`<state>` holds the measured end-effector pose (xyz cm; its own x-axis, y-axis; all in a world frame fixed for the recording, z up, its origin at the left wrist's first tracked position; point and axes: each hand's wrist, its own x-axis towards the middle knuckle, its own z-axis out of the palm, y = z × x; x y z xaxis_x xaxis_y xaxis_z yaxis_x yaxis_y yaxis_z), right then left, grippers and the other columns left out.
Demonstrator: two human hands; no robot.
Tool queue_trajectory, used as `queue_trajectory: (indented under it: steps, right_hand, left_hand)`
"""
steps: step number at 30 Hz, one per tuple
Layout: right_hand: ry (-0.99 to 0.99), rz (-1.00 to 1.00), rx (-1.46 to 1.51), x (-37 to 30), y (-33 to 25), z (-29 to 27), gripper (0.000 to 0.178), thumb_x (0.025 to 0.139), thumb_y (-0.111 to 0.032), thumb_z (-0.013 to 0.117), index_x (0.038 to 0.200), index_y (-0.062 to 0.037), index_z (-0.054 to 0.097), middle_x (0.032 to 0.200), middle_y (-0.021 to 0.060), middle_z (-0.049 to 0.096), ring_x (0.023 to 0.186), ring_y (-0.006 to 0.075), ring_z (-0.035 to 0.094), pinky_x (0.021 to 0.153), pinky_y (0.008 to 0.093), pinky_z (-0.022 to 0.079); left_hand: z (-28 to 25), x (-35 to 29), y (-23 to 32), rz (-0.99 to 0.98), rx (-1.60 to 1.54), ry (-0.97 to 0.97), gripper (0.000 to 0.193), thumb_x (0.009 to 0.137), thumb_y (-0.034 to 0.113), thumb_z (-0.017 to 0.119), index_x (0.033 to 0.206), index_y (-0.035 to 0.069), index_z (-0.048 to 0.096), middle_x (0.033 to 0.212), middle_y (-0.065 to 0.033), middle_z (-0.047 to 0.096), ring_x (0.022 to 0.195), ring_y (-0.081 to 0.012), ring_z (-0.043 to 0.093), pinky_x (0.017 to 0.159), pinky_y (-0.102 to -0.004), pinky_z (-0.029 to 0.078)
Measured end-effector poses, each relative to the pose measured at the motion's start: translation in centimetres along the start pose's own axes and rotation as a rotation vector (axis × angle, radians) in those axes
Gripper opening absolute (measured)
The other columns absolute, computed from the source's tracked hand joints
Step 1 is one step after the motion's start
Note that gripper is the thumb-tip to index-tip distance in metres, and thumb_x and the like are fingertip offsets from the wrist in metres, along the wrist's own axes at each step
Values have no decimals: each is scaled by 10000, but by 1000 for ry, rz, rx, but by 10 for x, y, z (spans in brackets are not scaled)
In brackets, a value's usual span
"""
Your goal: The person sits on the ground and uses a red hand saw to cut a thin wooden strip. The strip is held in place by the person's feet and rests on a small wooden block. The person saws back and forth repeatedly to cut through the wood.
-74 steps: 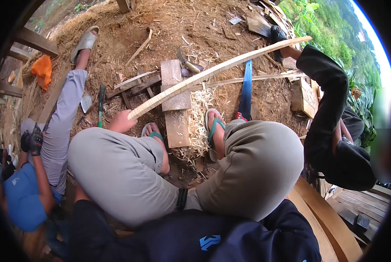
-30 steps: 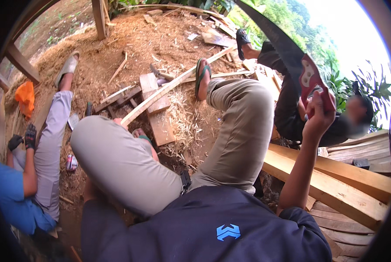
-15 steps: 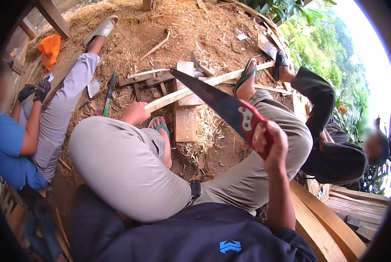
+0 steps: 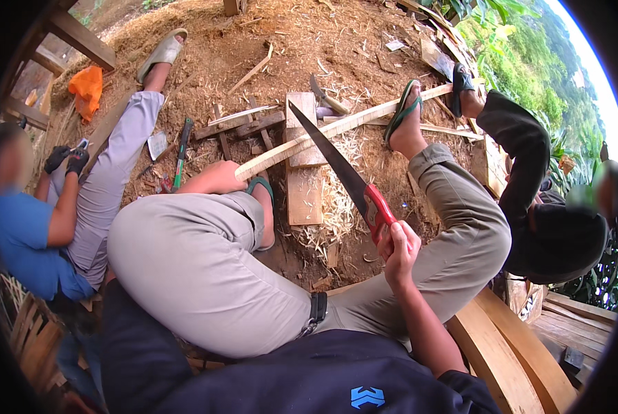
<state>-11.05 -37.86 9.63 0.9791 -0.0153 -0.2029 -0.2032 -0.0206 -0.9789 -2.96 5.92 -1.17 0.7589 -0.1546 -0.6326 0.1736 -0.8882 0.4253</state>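
My right hand (image 4: 400,252) is closed round the red handle of a hand saw (image 4: 342,168), in front of my right thigh. Its dark blade points forward and to the left, its tip over a wooden block (image 4: 304,196). A long pale wooden strip (image 4: 360,122) lies slantwise across the block, and the blade passes over it in the picture; whether they touch I cannot tell. My left hand (image 4: 218,177) is at the strip's near left end, fingers wrapped round it and partly hidden. My right foot in a green flip-flop (image 4: 407,114) rests at the strip's farther part.
Shavings cover the ground. A green-and-black handled tool (image 4: 182,153) lies to the left, a sickle-like blade (image 4: 328,96) beyond the block. A person in blue (image 4: 29,228) with dark gloves sits left; another in dark clothes (image 4: 557,234) sits right. Thick beams (image 4: 509,352) lie lower right.
My right hand has brought the saw's handle left and nearer to me, and the blade now shows narrower and steeper. My left hand stays at the strip's end. The whole view has shifted slightly.
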Motion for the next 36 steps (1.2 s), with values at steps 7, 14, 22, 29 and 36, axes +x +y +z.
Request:
queue_trajectory:
  steps: [7,14,22,29,36]
  right_hand:
    - [-6,9,-4,1,10,-12,350,1030,-262,572,751,-51,565,582,-21,517,477,34,404,448,231,284]
    - [-20,25,-55,-5,9,-14,344,1026,-281,564,789,-31,573,581,-2,519,472,42,399,454,233,287]
    - [7,-79,-25,-18,-1,-2,342,1032,-279,554,809,-22,584,593,-7,522,489,40,409,467,230,297]
    - [21,-65,-17,-18,-12,5,363,1039,-288,539,773,-41,542,565,-3,489,465,56,389,445,237,278]
    - [32,-32,32,-19,-8,7,355,1048,-278,541,789,-35,545,581,1,487,474,64,396,454,242,298]
  left_hand:
    - [-6,17,23,27,-162,27,539,734,445,812,1049,40,646,945,-221,733,940,-386,719,818,-483,555]
    - [20,9,17,98,-17,307,200,835,149,638,989,21,628,892,-283,694,885,-495,671,795,-575,530]
    - [-10,-1,27,49,163,344,181,888,175,579,1010,44,610,908,-264,707,900,-483,679,780,-598,524]
    - [8,-2,27,78,112,357,157,910,150,564,1004,27,591,901,-292,696,896,-512,668,798,-623,507]
    - [4,-5,33,53,120,328,162,879,137,592,999,27,597,886,-298,696,885,-507,675,793,-612,518]
